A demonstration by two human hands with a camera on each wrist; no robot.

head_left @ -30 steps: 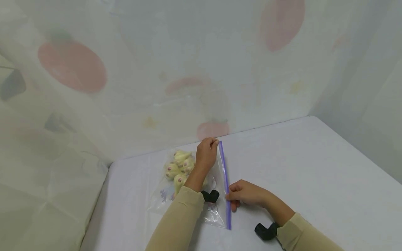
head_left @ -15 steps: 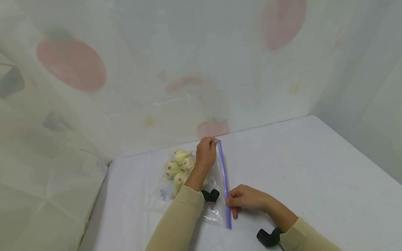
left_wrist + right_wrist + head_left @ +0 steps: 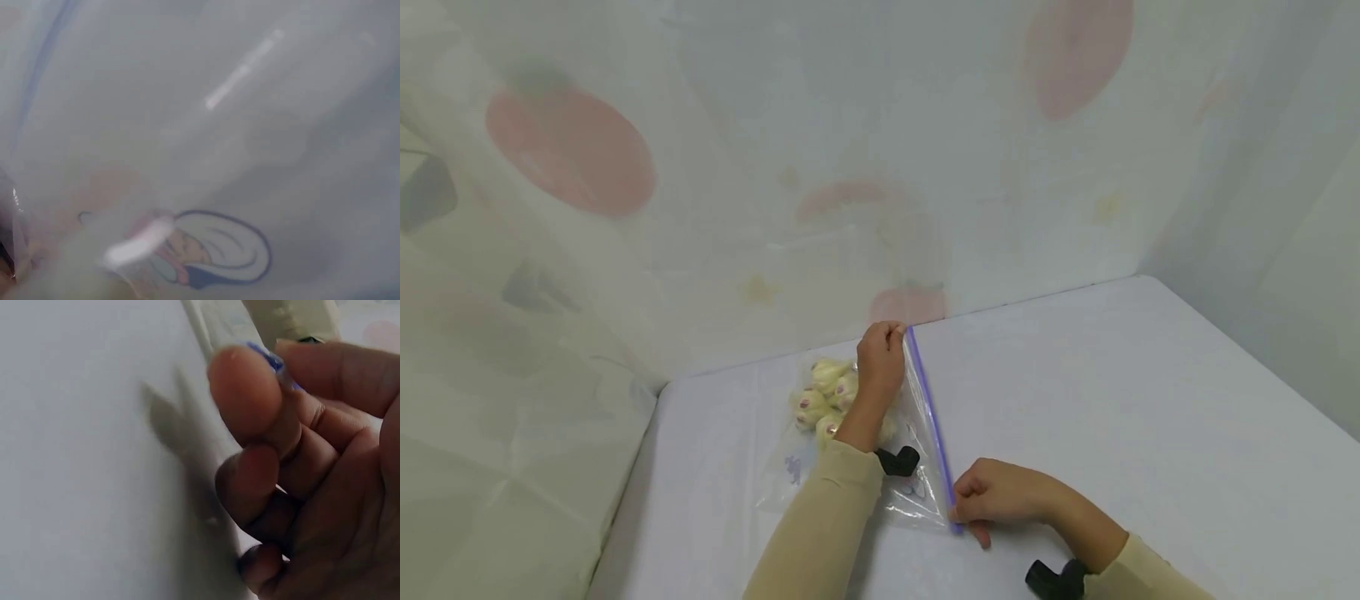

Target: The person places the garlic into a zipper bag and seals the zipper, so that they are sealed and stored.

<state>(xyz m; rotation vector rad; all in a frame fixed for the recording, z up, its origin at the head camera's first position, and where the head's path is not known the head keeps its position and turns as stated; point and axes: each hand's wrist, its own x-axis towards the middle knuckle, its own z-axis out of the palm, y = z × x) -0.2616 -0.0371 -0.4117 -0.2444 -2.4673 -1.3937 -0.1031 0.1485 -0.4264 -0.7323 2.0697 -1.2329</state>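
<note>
A clear zip bag [image 3: 917,425] with a purple zip strip [image 3: 931,408] lies on the white table, its strip along the right side. Inside are several pale yellow, bulb-shaped pieces [image 3: 811,408] with small reddish marks; what they are exactly I cannot tell. My left hand [image 3: 882,358] pinches the bag's far corner by the strip's top end, and its forearm covers part of the bag. My right hand [image 3: 1007,498] pinches the strip's near end between thumb and fingers. The right wrist view shows a bit of purple strip [image 3: 269,357] between the fingertips. Clear film with a printed drawing [image 3: 219,250] fills the left wrist view.
Black wrist cameras sit at both cuffs, the left one [image 3: 901,461] over the bag and the right one [image 3: 1056,579] near the front. A pale curtain [image 3: 737,208] with faded fruit prints hangs behind the white table [image 3: 1112,417].
My right hand has slid along the purple strip toward its near end. My left hand has moved slightly left and away, tilting the strip, while its pinch on the corner stays.
</note>
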